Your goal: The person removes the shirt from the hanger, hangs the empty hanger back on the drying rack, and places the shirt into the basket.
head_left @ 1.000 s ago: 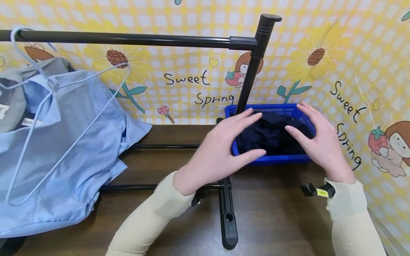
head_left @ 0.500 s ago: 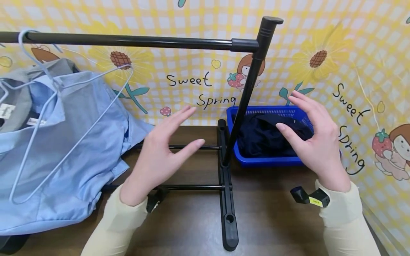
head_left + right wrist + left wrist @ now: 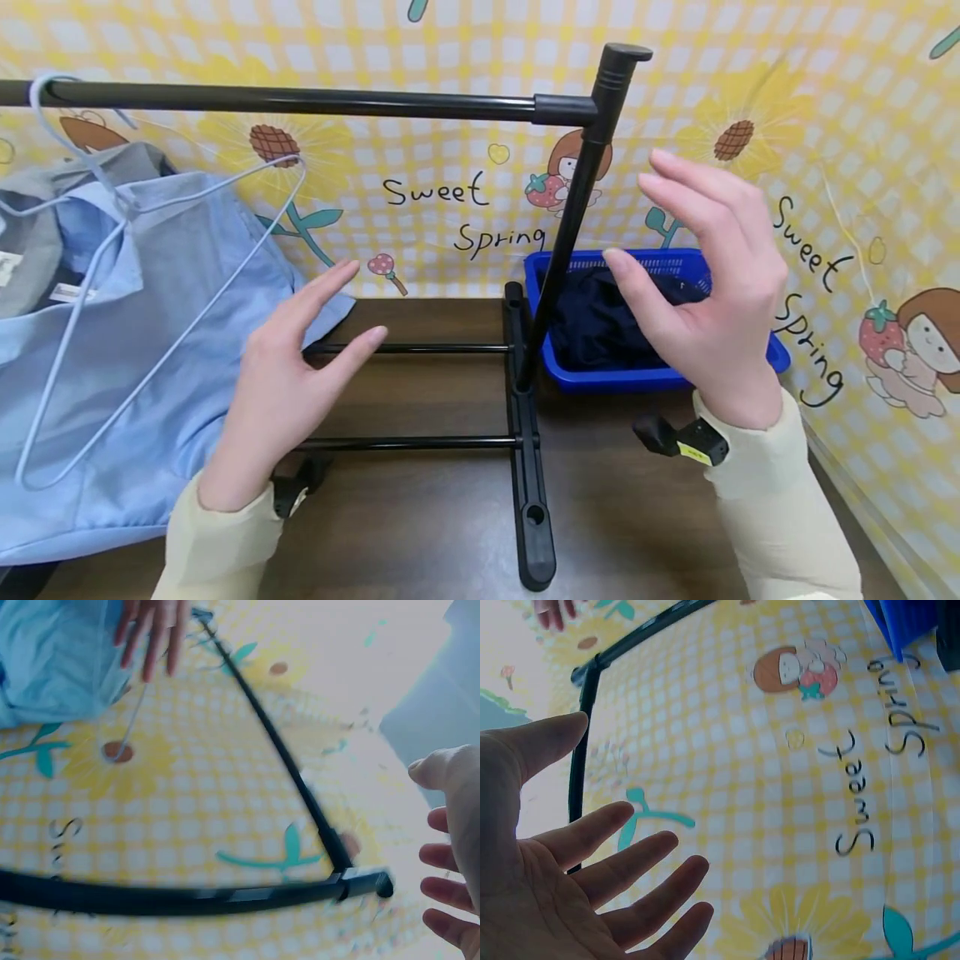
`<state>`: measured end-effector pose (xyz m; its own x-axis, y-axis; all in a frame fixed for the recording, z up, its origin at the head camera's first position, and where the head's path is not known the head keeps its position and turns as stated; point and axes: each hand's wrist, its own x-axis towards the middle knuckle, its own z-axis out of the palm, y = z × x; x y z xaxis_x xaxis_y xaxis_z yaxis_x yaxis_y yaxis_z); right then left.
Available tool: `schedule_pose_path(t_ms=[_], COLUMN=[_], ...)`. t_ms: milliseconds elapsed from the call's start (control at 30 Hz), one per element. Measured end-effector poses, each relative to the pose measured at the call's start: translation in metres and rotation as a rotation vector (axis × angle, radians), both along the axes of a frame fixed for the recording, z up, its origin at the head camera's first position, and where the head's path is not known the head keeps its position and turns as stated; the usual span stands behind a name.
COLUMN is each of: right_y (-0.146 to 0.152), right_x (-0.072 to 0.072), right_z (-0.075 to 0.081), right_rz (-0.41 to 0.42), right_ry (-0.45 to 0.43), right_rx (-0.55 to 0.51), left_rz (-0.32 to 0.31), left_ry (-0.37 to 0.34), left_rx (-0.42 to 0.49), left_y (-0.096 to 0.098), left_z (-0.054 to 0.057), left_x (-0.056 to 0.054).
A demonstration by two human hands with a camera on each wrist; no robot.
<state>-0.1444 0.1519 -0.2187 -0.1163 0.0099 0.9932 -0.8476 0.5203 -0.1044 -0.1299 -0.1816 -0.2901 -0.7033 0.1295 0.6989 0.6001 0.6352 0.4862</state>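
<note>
My left hand is held up with fingers apart and nothing in it, just right of a light blue shirt. In the left wrist view its palm and spread fingers show plainly. A pale blue wire hanger hooks over the rack's black top bar, in front of the shirt. My right hand is raised with thumb and fingers apart, also holding nothing. In the head view it overlaps the right side of a blue plastic basket. Dark navy cloth lies in the basket.
The rack's black upright rises between the hands from a long black foot. Two thin lower bars run left from it above the brown tabletop. A grey garment lies behind the shirt. A yellow checked cloth covers the wall.
My left hand has moved left, away from the basket, past the upright to beside the shirt. My right hand has risen and shifted slightly left. The navy cloth stays in the basket.
</note>
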Motion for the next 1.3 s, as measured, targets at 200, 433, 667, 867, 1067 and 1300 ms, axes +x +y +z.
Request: schedule_pose_path(t_ms=[200, 433, 667, 867, 1067, 1300], right_y=[-0.031, -0.055, -0.080, -0.093, -0.104, -0.104], right_x=[-0.001, -0.017, -0.038, -0.056, -0.067, -0.070], right_z=[0.030, 0.057, 0.057, 0.041, 0.034, 0.034], right_rz=[0.068, 0.051, -0.112, -0.238, -0.211, -0.213], right_ry=[0.095, 0.177, -0.059, -0.172, -0.049, -0.012], right_rx=[0.048, 0.310, 0.534, 0.522, 0.315, 0.243], left_rz=[0.112, 0.222, 0.281, 0.269, 0.228, 0.202], left_ry=[-0.080, -0.115, -0.146, -0.107, -0.058, 0.037], left_rx=[0.048, 0.076, 0.080, 0.098, 0.103, 0.116], left_y=[-0.024, -0.043, -0.051, -0.051, -0.051, -0.052], left_z=[-0.008, -0.010, -0.010, -0.014, -0.014, -0.002], left_x=[0.011, 0.020, 0.024, 0.027, 0.025, 0.031])
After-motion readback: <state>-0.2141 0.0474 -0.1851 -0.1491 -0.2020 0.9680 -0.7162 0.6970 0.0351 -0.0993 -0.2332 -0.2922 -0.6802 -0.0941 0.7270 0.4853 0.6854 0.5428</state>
